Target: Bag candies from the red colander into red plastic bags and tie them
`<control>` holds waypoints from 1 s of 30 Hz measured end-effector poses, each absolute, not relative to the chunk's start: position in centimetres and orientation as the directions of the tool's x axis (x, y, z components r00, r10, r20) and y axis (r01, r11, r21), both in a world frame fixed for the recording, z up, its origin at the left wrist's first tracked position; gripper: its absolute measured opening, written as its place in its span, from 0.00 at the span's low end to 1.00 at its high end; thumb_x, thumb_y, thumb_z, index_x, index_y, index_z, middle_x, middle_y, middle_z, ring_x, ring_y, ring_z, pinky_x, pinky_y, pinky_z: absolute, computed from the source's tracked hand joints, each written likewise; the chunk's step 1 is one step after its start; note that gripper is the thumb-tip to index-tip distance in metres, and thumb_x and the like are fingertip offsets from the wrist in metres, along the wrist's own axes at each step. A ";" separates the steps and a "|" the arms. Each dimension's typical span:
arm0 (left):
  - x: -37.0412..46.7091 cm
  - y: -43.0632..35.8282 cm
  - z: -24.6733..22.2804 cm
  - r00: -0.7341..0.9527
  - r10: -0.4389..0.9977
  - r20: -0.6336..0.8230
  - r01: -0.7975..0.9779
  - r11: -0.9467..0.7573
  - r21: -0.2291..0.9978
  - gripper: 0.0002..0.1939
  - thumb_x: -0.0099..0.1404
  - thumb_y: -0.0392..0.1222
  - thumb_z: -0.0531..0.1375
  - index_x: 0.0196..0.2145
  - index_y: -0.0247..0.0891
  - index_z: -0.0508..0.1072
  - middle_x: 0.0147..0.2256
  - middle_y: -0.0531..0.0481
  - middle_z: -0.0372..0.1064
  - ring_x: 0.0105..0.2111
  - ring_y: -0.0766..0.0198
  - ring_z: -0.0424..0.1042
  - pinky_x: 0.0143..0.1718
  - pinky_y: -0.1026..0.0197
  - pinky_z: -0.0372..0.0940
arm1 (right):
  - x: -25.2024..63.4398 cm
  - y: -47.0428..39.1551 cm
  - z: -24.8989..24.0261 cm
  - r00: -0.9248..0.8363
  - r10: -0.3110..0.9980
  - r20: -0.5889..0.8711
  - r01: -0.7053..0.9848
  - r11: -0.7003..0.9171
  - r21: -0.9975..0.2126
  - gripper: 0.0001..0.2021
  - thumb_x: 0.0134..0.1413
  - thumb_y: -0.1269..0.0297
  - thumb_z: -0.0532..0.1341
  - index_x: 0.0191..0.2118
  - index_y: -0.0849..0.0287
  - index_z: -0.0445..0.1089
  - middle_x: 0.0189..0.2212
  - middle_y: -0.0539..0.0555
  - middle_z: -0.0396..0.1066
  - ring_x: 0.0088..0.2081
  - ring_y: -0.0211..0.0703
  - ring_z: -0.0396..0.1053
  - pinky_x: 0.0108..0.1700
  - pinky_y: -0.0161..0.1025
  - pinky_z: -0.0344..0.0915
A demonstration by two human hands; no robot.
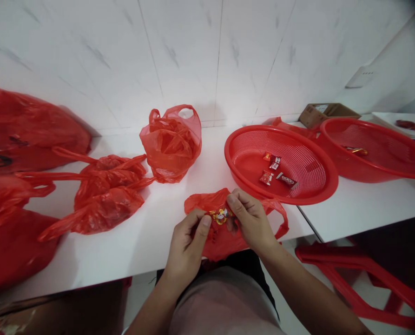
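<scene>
Between my two hands is a small wrapped candy [221, 216] with a shiny gold and red wrapper. My left hand [189, 237] pinches its left end between thumb and fingers. At its right end, my right hand [251, 218] is closed with the thumb on top. Beneath both hands a red plastic bag [224, 244] lies spread at the table's front edge, its handle loop out to the right. To the right stands a red mesh basket [238, 160] with several small wrapped sweets [275, 162] on its bottom.
Knotted red bags [106, 195] and larger full red bags [22, 135] line the left of the white table [151, 242]. An upright bag [172, 144] holds crumpled red plastic. A second red basket [360, 170], a cardboard box [327, 114] and a red stool [360, 270] are at right.
</scene>
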State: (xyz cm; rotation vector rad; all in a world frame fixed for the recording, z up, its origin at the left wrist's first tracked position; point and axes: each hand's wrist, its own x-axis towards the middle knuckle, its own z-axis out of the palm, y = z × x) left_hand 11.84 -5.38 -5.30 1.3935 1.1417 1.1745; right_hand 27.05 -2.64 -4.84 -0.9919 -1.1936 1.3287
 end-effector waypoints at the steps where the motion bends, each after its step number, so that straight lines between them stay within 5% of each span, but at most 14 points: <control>1: 11.9 -5.4 -5.3 0.104 0.990 0.100 0.070 -0.108 0.992 0.17 0.70 0.50 0.54 0.27 0.39 0.65 0.24 0.57 0.58 0.26 0.69 0.57 0.28 0.66 0.55 | 27.1 -2.6 -4.9 -0.106 0.992 0.065 -0.165 0.046 -0.985 0.20 0.62 0.48 0.58 0.26 0.57 0.59 0.13 0.43 0.61 0.13 0.30 0.58 0.17 0.28 0.53; 7: 11.6 -5.3 -5.4 0.134 0.989 0.058 0.025 -0.062 0.998 0.17 0.69 0.52 0.54 0.28 0.39 0.68 0.26 0.55 0.62 0.27 0.67 0.60 0.31 0.65 0.57 | 28.1 -1.9 -4.5 -0.189 0.978 0.087 -0.156 0.058 -0.986 0.20 0.62 0.50 0.58 0.26 0.58 0.59 0.14 0.43 0.59 0.15 0.28 0.54 0.18 0.28 0.50; 13: 11.0 -4.7 -5.4 0.334 0.942 -0.028 -0.093 0.063 0.994 0.20 0.67 0.57 0.55 0.33 0.39 0.77 0.29 0.50 0.70 0.31 0.63 0.66 0.36 0.63 0.61 | 28.8 -0.3 -3.0 -0.635 0.772 -0.004 -0.017 -0.020 -1.000 0.19 0.58 0.52 0.62 0.25 0.60 0.63 0.16 0.42 0.56 0.18 0.28 0.50 0.19 0.29 0.46; 16: 11.2 -4.7 -5.7 0.426 0.901 -0.080 -0.200 0.180 0.963 0.16 0.65 0.54 0.60 0.39 0.40 0.79 0.33 0.49 0.73 0.34 0.62 0.69 0.38 0.63 0.63 | 27.9 0.2 -2.8 -0.676 0.736 0.029 -0.023 0.018 -1.000 0.19 0.58 0.52 0.62 0.25 0.61 0.63 0.18 0.43 0.57 0.20 0.28 0.51 0.21 0.30 0.48; 22: 12.1 -4.5 -5.7 0.097 0.981 -0.166 -0.448 0.192 0.873 0.13 0.63 0.51 0.63 0.40 0.42 0.79 0.29 0.54 0.70 0.26 0.71 0.65 0.31 0.69 0.64 | 26.5 -0.8 -3.3 -0.313 0.939 0.140 -0.048 0.131 -0.990 0.19 0.64 0.50 0.55 0.28 0.58 0.58 0.18 0.42 0.55 0.20 0.29 0.51 0.22 0.30 0.49; 25: 12.2 -4.2 -5.6 -0.083 0.981 -0.173 -0.535 0.102 0.838 0.12 0.62 0.52 0.64 0.37 0.40 0.78 0.24 0.58 0.64 0.21 0.75 0.58 0.23 0.74 0.58 | 26.4 -1.6 -3.6 -0.356 0.926 0.126 -0.046 0.117 -0.992 0.18 0.65 0.50 0.55 0.28 0.58 0.58 0.19 0.43 0.56 0.20 0.30 0.51 0.22 0.31 0.50; 30: 12.1 -4.2 -5.5 -0.077 0.976 -0.202 -0.570 0.123 0.812 0.14 0.59 0.52 0.66 0.33 0.38 0.77 0.24 0.58 0.63 0.21 0.76 0.58 0.23 0.75 0.58 | 26.0 -1.7 -4.0 -0.445 0.888 0.116 -0.044 0.108 -0.993 0.19 0.65 0.52 0.54 0.27 0.59 0.59 0.20 0.44 0.58 0.22 0.31 0.54 0.25 0.31 0.52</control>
